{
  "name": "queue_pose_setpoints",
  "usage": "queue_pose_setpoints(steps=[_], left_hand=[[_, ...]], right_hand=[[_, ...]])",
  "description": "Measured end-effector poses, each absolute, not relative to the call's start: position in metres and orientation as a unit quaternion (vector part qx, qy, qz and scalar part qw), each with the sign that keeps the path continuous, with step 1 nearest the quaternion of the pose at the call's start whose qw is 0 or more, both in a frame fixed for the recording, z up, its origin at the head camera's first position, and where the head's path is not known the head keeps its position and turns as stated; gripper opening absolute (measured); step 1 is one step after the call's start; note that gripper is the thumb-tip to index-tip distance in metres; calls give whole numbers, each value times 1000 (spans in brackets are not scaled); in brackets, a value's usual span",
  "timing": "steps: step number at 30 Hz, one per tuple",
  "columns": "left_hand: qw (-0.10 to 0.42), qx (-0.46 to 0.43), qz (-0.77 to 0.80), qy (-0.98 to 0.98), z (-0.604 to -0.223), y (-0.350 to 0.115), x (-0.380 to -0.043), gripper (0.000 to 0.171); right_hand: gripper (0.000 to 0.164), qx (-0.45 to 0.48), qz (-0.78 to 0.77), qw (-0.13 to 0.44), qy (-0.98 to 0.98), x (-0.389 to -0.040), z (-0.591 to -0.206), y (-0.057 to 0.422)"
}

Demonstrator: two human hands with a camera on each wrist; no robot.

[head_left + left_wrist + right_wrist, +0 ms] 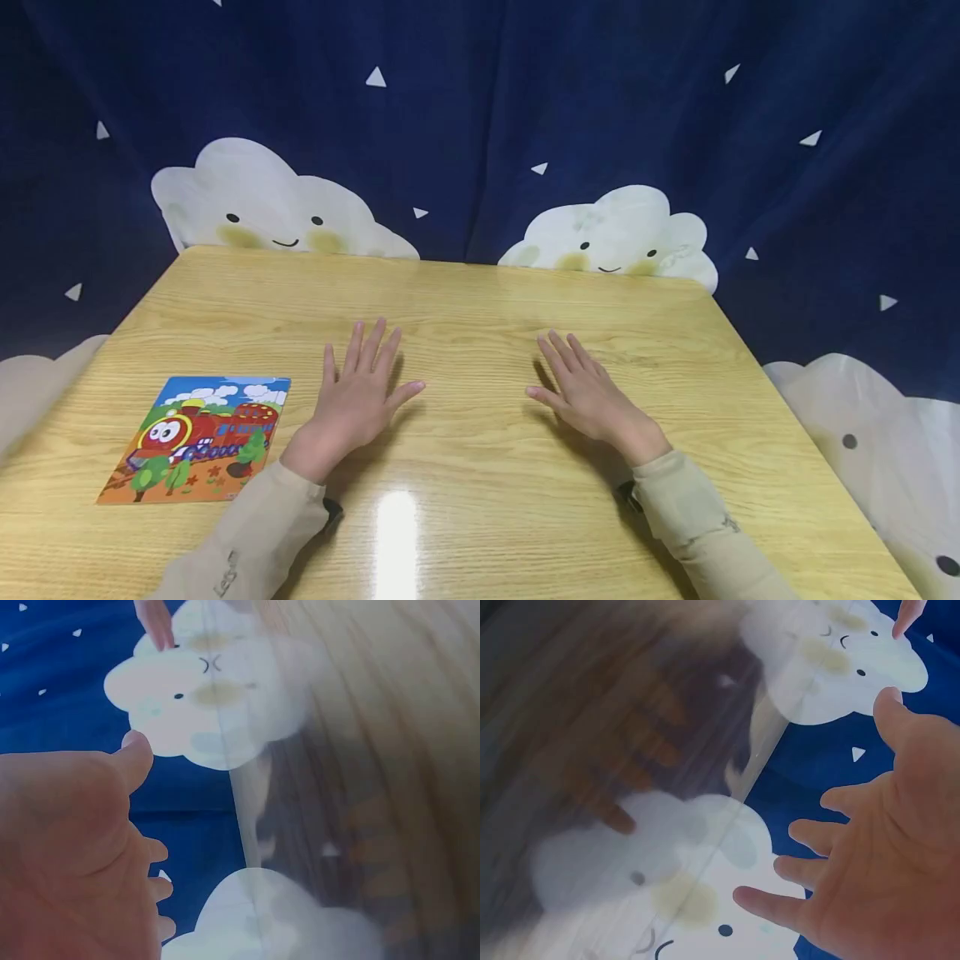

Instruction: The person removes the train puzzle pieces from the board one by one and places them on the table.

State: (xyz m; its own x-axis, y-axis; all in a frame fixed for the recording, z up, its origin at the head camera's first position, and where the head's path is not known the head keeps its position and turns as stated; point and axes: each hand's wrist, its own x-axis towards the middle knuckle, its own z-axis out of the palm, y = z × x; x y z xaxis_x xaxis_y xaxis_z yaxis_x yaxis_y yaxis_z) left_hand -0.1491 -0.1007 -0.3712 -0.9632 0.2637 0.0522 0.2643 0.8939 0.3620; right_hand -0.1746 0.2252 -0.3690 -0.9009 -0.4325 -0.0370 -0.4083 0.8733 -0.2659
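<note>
Both hands hover palm-down over a wooden table [465, 400], fingers straight and spread, holding nothing. The left hand [356, 400] is just right of a square picture board [210, 437] that shows a red cartoon train, trees and clouds. Some distance to the right, the right hand [592, 400] points up and inward. In the left wrist view the left palm [67, 840] is seen from below with its thumb out. The right wrist view shows the right palm [889, 847] with fingers stretched apart. Neither hand touches the board.
A dark blue curtain [480, 108] with white triangles hangs behind the table. Smiling white cloud shapes [255, 196] line the table's far edge and its sides. A bright glare [396, 542] lies on the near tabletop. Dark bands [330, 515] sit at both wrists.
</note>
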Motion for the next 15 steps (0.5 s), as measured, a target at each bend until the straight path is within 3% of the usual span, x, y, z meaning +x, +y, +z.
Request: queue_pose_setpoints(steps=[8, 15], left_hand=[[-2, -145, -191, -971, -368, -106, -130, 79], [-5, -129, -201, -971, -370, -139, -107, 80]], right_hand=[[78, -261, -196, 103, 940, -168, -365, 205], [78, -315, -187, 140, 920, -158, -365, 167]])
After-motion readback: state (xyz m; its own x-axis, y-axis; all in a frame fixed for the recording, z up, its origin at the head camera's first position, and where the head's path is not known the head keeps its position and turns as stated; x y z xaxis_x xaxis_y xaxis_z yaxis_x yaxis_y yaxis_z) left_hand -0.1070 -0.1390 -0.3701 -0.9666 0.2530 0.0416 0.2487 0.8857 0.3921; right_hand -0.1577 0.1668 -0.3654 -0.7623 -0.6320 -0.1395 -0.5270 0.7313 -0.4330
